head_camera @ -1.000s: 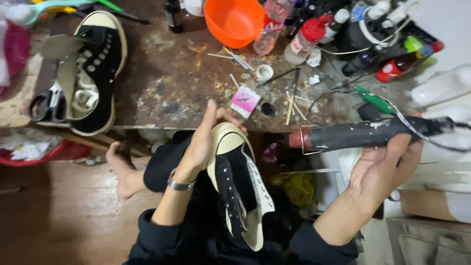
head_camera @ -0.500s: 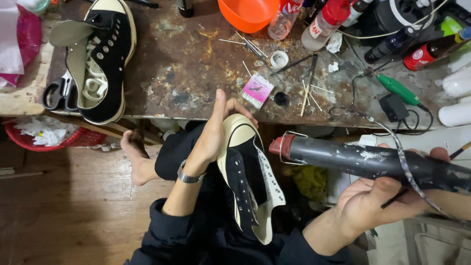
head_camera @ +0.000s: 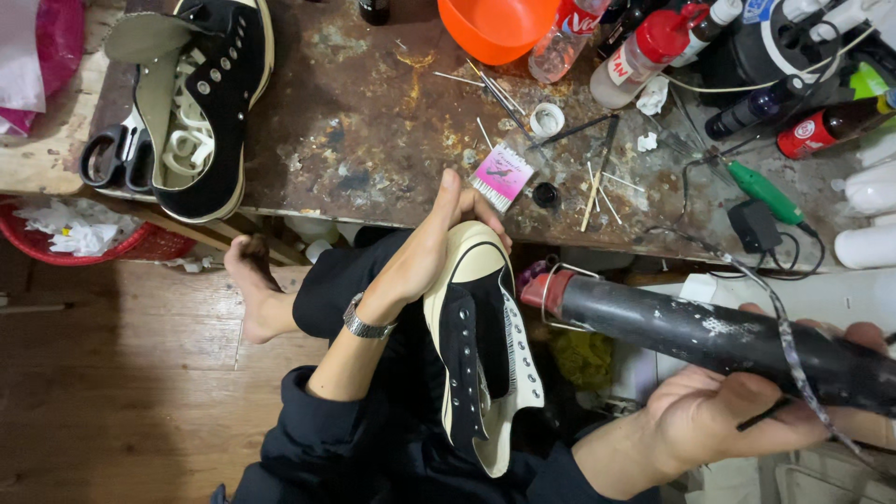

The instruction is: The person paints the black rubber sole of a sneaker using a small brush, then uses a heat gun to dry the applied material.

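My left hand grips the toe of a black canvas sneaker with a cream sole, resting upright on my lap with no laces in it. A metal watch sits on that wrist. My right hand holds a black tube-shaped heat tool with a red nozzle end pointing left, close beside the sneaker's side. A cord runs from the tool up toward the bench.
A second black sneaker lies on the stained workbench with black scissors beside it. An orange bowl, bottles, a pink card, thin sticks and a green-handled tool clutter the bench. A red basket sits below. My bare foot rests on wood flooring.
The heat tool has come lower and nearer, its nozzle now beside the sneaker. My view has shifted down and closer; the left hand keeps hold of the toe.
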